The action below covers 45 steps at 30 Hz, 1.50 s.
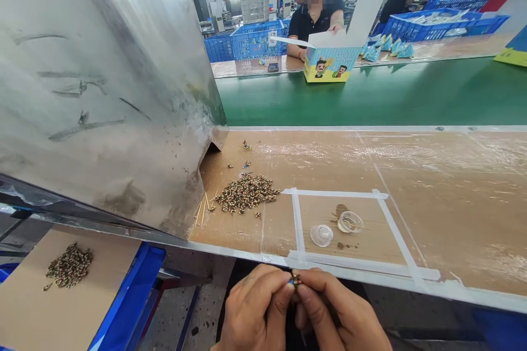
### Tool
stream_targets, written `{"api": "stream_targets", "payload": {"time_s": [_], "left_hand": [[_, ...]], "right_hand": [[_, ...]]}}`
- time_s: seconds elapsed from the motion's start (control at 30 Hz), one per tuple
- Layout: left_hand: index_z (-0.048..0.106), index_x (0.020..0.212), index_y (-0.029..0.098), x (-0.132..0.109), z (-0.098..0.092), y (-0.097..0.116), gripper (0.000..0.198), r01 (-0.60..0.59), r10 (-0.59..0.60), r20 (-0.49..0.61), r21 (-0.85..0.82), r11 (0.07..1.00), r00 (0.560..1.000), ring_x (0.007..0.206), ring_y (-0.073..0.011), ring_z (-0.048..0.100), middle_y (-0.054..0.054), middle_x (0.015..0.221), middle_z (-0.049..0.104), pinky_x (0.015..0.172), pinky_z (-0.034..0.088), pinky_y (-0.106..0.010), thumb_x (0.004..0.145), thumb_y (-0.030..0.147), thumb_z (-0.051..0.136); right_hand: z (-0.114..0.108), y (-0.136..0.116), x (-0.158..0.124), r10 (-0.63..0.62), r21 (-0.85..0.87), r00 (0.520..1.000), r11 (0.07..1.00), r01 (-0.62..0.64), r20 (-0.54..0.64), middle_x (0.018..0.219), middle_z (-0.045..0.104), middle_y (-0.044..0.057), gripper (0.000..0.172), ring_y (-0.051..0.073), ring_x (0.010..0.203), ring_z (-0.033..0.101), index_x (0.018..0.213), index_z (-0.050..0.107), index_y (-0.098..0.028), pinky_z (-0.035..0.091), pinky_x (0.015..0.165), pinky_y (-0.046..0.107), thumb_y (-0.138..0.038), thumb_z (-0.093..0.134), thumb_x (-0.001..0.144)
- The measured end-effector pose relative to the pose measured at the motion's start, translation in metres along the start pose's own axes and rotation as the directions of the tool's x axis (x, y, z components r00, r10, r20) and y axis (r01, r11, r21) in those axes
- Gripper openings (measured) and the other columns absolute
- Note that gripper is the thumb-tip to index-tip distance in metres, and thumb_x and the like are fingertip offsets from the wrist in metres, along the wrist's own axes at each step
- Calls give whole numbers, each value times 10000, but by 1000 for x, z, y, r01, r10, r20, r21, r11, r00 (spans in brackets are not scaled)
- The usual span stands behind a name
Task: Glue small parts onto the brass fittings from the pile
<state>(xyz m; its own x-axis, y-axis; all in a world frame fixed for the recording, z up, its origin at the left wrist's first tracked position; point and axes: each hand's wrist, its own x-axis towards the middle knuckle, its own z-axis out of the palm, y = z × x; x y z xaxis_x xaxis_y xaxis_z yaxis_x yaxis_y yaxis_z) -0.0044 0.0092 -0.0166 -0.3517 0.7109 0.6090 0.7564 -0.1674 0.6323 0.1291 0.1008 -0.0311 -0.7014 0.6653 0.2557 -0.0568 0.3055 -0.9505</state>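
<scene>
The fingers [276, 299] of the left hand [255, 310] and right hand [343, 312] pinch closed on a tiny brass-and-blue part [295, 280] at bottom center, below the table [436, 203] edge. Beyond, two clear plastic cups [321, 235] sit inside a white tape square [337, 193]; a heap of small brass parts [247, 193] lies left of it.

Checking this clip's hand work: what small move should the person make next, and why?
Probably turn the small gold-and-blue part held between the left hand and right hand, since both pinch it together and neither is near the pile of small parts on the cardboard sheet.
</scene>
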Motion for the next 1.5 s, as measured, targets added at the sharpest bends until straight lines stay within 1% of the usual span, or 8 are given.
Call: {"api": "stream_targets", "payload": {"time_s": [0.23,0.57,0.67,0.83,0.9,1.07,1.33,1.5], "left_hand": [[702,1055,196,-10,0,0,158,155,-155,10,-104,982,988,740,-114,727,-3,841,760,726,579,-180,984,74,632],[725,974,213,-14,-2,3,106,287,-285,39,-186,940,958,710,-128,719,4,795,749,702,559,-202,983,130,658],[743,877,199,-14,-3,8,184,471,-452,133,-257,844,882,689,-145,708,-11,738,741,681,545,-229,1020,270,651],[747,863,174,-12,-9,15,357,762,-660,386,-397,512,645,701,-165,727,-47,743,769,690,576,-243,1023,475,642],[755,872,187,-13,-10,15,352,729,-640,349,-345,592,685,718,-166,712,-43,764,761,726,571,-259,1034,472,623],[737,985,224,-18,-10,7,88,413,-373,235,-151,898,897,755,-154,702,-7,825,740,730,533,-244,1003,291,682],[680,1049,188,-11,-11,2,76,138,-121,180,-87,987,976,699,-140,718,-23,822,763,651,552,-215,1030,147,619],[656,1003,191,-10,-10,2,93,95,-84,168,-59,994,982,648,-143,689,-23,769,742,605,531,-235,1059,174,583]], "right_hand": [[-10,10,-6,-17,-14,1000,1000,17,23,866,704,-47,290,103,637,665,1370,606,-369,559,645,173,-271,524,1110],[-12,5,0,-126,37,991,991,125,36,972,641,29,297,127,677,607,1298,646,-301,529,622,253,-141,485,1106],[-7,4,0,-155,53,988,987,153,26,978,622,34,308,136,678,590,1288,653,-323,505,592,258,-158,455,1120],[-10,1,4,-131,50,989,991,128,65,949,609,23,225,139,693,597,1148,686,-303,489,587,242,-187,498,1109],[-14,2,5,-89,54,993,995,85,72,942,599,17,203,143,711,610,1102,689,-284,500,604,243,-179,516,1093],[-17,4,4,-52,38,993,998,48,106,936,584,4,176,151,760,612,1049,663,-275,506,658,242,-182,519,1087],[-18,4,4,-80,41,986,996,75,149,862,614,-3,183,141,697,595,1060,679,-261,498,650,246,-167,525,1088],[-19,6,5,-152,10,974,988,152,171,863,623,9,205,154,711,624,1078,675,-257,517,640,255,-120,523,1066]]}}
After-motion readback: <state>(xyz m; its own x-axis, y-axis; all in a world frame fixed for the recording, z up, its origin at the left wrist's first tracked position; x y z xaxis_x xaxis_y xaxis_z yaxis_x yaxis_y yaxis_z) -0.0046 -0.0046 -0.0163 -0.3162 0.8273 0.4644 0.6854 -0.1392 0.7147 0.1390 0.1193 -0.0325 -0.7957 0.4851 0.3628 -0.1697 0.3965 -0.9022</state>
